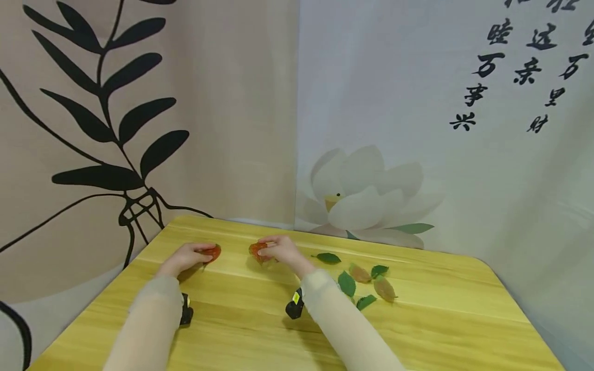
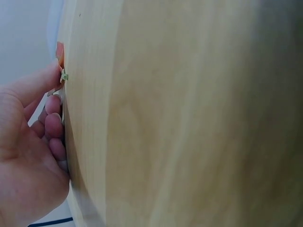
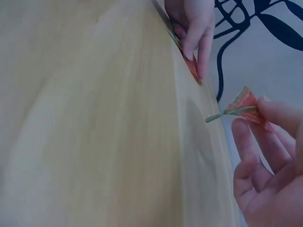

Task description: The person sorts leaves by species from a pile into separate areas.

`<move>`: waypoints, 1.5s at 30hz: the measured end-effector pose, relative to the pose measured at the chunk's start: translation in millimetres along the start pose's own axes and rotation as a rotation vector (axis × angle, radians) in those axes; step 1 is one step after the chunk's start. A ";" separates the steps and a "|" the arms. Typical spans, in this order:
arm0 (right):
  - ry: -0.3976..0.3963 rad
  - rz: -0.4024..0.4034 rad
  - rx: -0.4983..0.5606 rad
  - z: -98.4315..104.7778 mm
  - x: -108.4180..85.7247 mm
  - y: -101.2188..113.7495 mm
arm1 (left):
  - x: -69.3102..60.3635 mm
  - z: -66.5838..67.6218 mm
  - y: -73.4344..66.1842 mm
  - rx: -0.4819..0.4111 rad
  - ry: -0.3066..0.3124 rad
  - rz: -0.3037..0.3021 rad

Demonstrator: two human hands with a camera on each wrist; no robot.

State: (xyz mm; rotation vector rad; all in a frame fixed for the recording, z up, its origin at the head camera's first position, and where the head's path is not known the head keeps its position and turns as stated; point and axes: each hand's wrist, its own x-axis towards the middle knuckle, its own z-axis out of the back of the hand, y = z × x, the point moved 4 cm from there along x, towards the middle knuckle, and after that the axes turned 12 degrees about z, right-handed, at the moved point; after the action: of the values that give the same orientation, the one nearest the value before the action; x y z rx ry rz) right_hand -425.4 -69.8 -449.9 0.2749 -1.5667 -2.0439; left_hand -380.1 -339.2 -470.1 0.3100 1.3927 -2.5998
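Left red leaf [image 1: 215,252] and right red leaf [image 1: 255,249]: one in each hand, towards the far left part of the table, a clear gap between them.
Backdrop [image 1: 241,103]: pale, standing behind the far edge; dark printed plant [image 1: 99,178] on the left, white printed flower [image 1: 366,206] lower down right of the middle, black characters [image 1: 489,64] at upper right.
Table [image 1: 241,330]: yellowish wood grain, rounded far corners.
Sleeves [image 1: 345,322]: pale, both reaching forward over the wood.
Right hand [image 1: 285,251]: thumb and fingertips pinch the right red leaf, raised off the surface; the lower fingers bend loosely in the right wrist view.
Left hand [image 1: 187,256]: thumb and finger pinch the left red leaf, low over the wood; whether the leaf touches it, I cannot tell. The other fingers are curled.
Green leaves [image 1: 346,284]: four, lying beside the right forearm, one of them a little apart towards the far edge.
Brownish leaves [image 1: 384,289]: two, lying among the green ones.
Black wrist devices [image 1: 294,305]: one at each wrist, the right with a yellow patch.
Stem [image 3: 215,117]: greenish, on the right red leaf, pointing away from the fingers.
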 end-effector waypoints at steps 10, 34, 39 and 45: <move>-0.179 -0.005 0.127 -56.0 15.8 -2.9 | -3.5 -2.7 -2.3 -0.007 -0.010 0.022; 0.010 0.063 -0.452 -69.5 17.7 8.2 | -2.4 1.8 1.5 -0.005 -0.004 0.047; 0.030 0.054 -0.497 -71.0 20.0 6.3 | -4.7 3.0 1.2 -0.004 0.000 0.035; 0.054 0.035 -0.566 -73.4 24.5 5.0 | -3.4 1.4 1.9 -0.013 0.001 0.039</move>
State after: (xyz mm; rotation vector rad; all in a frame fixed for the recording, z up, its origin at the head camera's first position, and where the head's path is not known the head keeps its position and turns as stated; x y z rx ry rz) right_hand -409.7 -144.5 -463.3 0.0851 -0.8977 -2.3249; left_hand -376.5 -341.2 -470.0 0.3329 1.3888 -2.5589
